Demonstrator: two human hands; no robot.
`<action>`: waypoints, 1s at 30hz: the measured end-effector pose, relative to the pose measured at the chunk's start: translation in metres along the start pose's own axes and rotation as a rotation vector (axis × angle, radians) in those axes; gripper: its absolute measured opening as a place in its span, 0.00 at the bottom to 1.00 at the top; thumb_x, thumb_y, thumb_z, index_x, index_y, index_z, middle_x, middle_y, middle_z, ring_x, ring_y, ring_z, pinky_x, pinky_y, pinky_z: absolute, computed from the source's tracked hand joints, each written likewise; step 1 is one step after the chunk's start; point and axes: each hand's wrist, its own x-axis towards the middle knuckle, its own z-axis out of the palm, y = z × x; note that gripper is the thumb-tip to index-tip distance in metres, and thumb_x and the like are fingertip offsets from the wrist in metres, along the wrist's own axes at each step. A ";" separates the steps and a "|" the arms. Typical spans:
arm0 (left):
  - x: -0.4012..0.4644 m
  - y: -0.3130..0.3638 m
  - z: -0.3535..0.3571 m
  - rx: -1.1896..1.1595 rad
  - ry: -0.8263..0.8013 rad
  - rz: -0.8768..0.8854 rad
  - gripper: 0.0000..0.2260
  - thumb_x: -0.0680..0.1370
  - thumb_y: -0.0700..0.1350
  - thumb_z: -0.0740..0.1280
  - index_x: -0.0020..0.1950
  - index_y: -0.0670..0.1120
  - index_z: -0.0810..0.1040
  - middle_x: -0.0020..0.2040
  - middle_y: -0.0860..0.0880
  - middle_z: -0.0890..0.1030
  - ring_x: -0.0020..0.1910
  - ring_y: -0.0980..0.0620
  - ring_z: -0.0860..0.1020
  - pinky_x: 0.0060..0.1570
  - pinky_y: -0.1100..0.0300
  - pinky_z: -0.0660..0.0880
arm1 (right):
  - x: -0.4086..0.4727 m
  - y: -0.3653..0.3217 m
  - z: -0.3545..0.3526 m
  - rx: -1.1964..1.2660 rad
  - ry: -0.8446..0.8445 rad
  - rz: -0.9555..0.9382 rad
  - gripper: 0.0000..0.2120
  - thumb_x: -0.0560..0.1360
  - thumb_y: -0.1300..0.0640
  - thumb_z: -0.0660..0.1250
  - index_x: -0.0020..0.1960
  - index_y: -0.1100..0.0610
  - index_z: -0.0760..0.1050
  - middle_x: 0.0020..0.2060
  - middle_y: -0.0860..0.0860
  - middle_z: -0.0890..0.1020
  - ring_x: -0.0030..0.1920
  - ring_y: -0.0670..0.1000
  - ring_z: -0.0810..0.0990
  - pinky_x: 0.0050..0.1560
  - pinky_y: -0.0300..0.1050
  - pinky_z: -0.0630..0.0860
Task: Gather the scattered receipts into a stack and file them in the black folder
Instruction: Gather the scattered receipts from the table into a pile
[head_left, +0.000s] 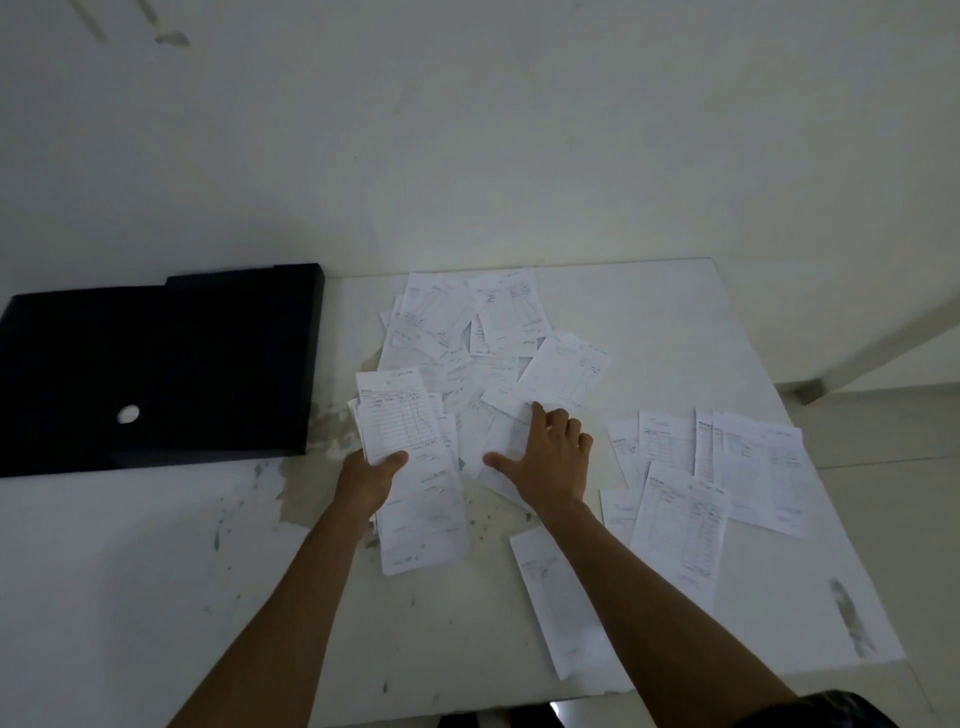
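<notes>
Receipts (467, 358) lie fanned over the middle of your white desk (156, 571), thin printed slips of paper with ruled tables, overlapping at all angles in a loose heap that reaches toward the far edge. A second cluster of receipts (727, 467) sits flatter near the right edge, its sheets overlapping in rough rows. One long narrow slip (556, 608) lies alone toward the near edge, just beside your right forearm.

Your left hand (371, 480) holds a small stack of receipts (400, 421), thumb pressed on the top sheet and fingers hidden under the paper; the stack tilts up from the desk over more slips lying beneath it. Your right hand (545, 462) rests palm down on the central heap, thumb spread wide to the left, fingers bent at the knuckles with their tips on the paper. It holds nothing that you can see; whether a sheet is caught under the fingertips cannot be told.

The black folder (156, 374) lies flat and closed at the far left corner of the desk, a matte rectangular board with a stepped tab along its far edge and a round hole near its near side. It is apart from the receipts.

The desk surface is smooth, with grey scuffs and worn patches between the folder and your left hand.
</notes>
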 end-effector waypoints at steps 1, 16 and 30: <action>0.000 0.000 -0.003 -0.006 0.003 -0.006 0.19 0.78 0.43 0.69 0.69 0.43 0.75 0.66 0.43 0.78 0.62 0.43 0.77 0.61 0.50 0.74 | 0.001 -0.003 -0.002 0.020 0.000 0.014 0.48 0.67 0.26 0.68 0.75 0.55 0.64 0.64 0.57 0.75 0.63 0.59 0.74 0.64 0.54 0.69; -0.008 0.007 -0.010 -0.041 -0.010 -0.010 0.19 0.77 0.44 0.70 0.68 0.44 0.75 0.65 0.43 0.79 0.60 0.43 0.78 0.58 0.51 0.75 | 0.005 0.000 -0.013 0.359 -0.056 0.096 0.28 0.74 0.41 0.72 0.69 0.53 0.73 0.61 0.55 0.75 0.57 0.58 0.80 0.56 0.52 0.77; 0.000 0.013 -0.006 -0.027 -0.033 -0.044 0.18 0.77 0.46 0.70 0.66 0.46 0.76 0.63 0.44 0.80 0.59 0.42 0.79 0.62 0.42 0.75 | 0.040 0.019 -0.036 0.753 -0.055 0.553 0.39 0.73 0.41 0.74 0.74 0.60 0.64 0.67 0.61 0.67 0.63 0.63 0.75 0.61 0.54 0.75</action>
